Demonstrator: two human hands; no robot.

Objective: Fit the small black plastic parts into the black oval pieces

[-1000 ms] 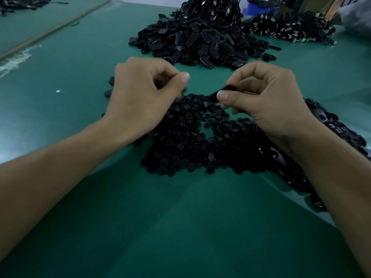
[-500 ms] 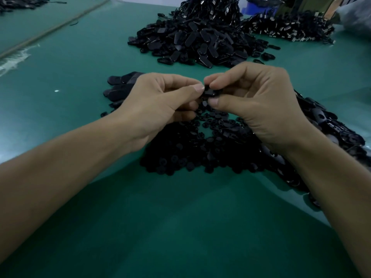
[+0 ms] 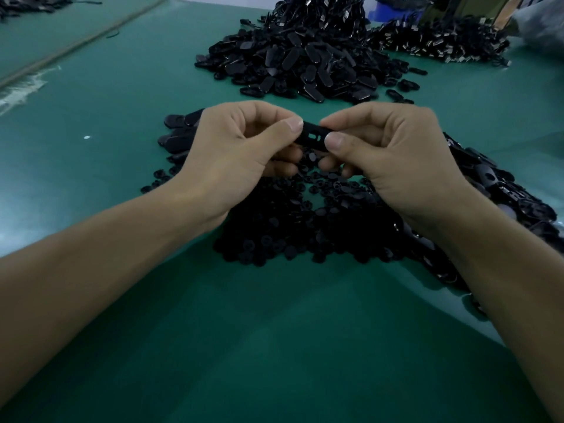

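Observation:
A black oval piece [image 3: 312, 136] with a small rectangular slot is held between both hands above the table. My left hand [image 3: 241, 151] pinches its left end with thumb and curled fingers. My right hand [image 3: 387, 154] pinches its right end the same way. Beneath the hands lies a heap of small black round parts [image 3: 293, 227]. More black oval pieces [image 3: 178, 132] lie just left of my left hand, and others [image 3: 500, 190] spread along my right forearm. Whether a small part sits in the held piece is hidden.
A big pile of black oval pieces [image 3: 296, 62] rises at the back centre of the green table [image 3: 274, 346]. Another dark pile [image 3: 439, 41] with metal bits lies at the back right. A blue bin [image 3: 387, 12] stands behind.
The hands came together from apart, then lifted slightly. The oval piece now lies flat between both thumbs with its slot showing. My left hand shifted right, uncovering oval pieces at the left.

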